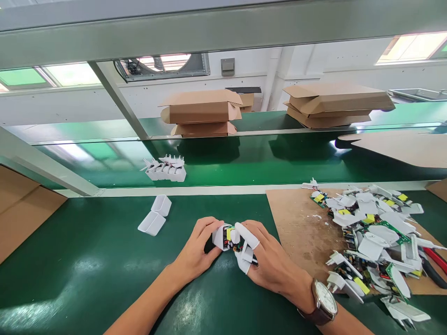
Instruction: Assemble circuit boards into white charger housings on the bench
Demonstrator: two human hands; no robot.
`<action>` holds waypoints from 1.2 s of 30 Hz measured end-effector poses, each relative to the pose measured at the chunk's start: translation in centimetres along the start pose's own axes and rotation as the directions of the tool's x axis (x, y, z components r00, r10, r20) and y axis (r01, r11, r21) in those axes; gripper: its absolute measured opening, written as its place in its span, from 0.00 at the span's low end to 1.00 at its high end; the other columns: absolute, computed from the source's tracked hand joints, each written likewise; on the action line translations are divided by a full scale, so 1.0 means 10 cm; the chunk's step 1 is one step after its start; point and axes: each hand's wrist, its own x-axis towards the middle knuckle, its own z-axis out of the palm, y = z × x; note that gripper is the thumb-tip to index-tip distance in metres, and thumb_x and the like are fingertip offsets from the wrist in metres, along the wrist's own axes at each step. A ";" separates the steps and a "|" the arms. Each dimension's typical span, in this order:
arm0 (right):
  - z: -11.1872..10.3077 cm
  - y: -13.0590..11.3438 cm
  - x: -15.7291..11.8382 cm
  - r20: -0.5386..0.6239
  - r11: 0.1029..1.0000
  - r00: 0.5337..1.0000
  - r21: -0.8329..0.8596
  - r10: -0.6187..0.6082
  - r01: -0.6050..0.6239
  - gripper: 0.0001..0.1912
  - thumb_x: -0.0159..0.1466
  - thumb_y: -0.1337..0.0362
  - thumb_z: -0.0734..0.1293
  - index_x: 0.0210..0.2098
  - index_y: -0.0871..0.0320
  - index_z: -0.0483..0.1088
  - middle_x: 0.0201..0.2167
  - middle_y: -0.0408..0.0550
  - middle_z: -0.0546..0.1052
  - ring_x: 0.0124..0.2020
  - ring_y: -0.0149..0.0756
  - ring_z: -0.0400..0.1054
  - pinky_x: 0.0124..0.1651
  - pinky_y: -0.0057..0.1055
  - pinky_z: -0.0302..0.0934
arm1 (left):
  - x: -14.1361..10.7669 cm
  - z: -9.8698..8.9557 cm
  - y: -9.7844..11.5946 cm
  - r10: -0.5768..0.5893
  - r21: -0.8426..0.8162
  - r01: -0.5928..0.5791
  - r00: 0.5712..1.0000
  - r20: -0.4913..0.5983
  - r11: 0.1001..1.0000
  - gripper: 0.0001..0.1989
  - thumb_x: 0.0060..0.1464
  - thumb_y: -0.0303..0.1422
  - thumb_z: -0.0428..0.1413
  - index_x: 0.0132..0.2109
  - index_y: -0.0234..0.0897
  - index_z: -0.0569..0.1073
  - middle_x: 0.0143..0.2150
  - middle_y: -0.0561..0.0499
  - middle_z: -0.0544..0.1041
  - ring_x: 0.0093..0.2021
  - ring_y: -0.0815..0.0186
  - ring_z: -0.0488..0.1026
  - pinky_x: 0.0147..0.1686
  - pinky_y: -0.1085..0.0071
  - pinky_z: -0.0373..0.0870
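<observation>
My left hand (pixel 199 244) is closed around a white plastic charger housing (pixel 219 237), thumb below and fingers above. My right hand (pixel 274 260), with white finger cots on the thumb and index finger, pinches a circuit board (pixel 230 233) with yellow and dark components and a white plug part. The board's left end meets the housing's opening; how deep it sits inside cannot be made out. Left of my hands, two white housings, a nearer one (pixel 152 224) and a farther one (pixel 162 205), lie touching on the green table (pixel 104 260).
A brown board (pixel 296 232) at right bears a heap of circuit boards with white plug parts (pixel 375 237). Red-and-black-handled pliers (pixel 435 265) lie at its right edge. Several white chargers (pixel 166 172) stand in a row on the green belt (pixel 209 172). Flattened cartons (pixel 204 109) rest behind.
</observation>
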 end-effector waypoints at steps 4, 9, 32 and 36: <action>-0.01 0.00 0.02 0.006 1.000 1.000 0.010 0.024 -0.024 0.41 0.60 0.78 0.61 0.71 0.58 0.48 0.52 0.59 0.73 0.54 0.51 0.69 0.50 0.48 0.75 | -0.02 0.02 -0.02 -0.015 -0.028 0.015 1.000 0.000 0.999 0.27 0.64 0.26 0.56 0.66 0.47 0.61 0.58 0.43 0.69 0.59 0.57 0.71 0.60 0.56 0.74; -0.02 0.01 0.00 0.025 0.999 0.999 0.018 0.038 -0.038 0.44 0.60 0.78 0.62 0.73 0.58 0.44 0.54 0.61 0.72 0.57 0.52 0.67 0.51 0.48 0.75 | -0.04 0.03 -0.03 -0.019 -0.058 0.018 1.000 -0.007 0.998 0.27 0.64 0.27 0.57 0.66 0.46 0.62 0.58 0.43 0.69 0.59 0.58 0.71 0.59 0.58 0.74; 0.17 0.21 -0.03 0.008 0.975 1.000 0.222 0.021 -0.023 0.20 0.70 0.66 0.63 0.60 0.47 0.71 0.53 0.51 0.79 0.49 0.41 0.80 0.49 0.32 0.77 | 0.07 -0.11 0.23 -0.277 -0.359 0.386 0.907 0.318 0.850 0.30 0.69 0.47 0.48 0.73 0.41 0.58 0.71 0.43 0.67 0.71 0.53 0.64 0.70 0.51 0.61; 0.23 0.15 0.03 0.006 0.988 1.000 0.154 -0.010 0.009 0.22 0.71 0.71 0.62 0.61 0.49 0.69 0.51 0.53 0.80 0.49 0.39 0.80 0.48 0.29 0.76 | 0.03 -0.07 0.19 -0.238 -0.426 0.366 0.916 0.323 0.828 0.31 0.72 0.43 0.44 0.76 0.42 0.48 0.77 0.44 0.54 0.77 0.56 0.49 0.75 0.49 0.48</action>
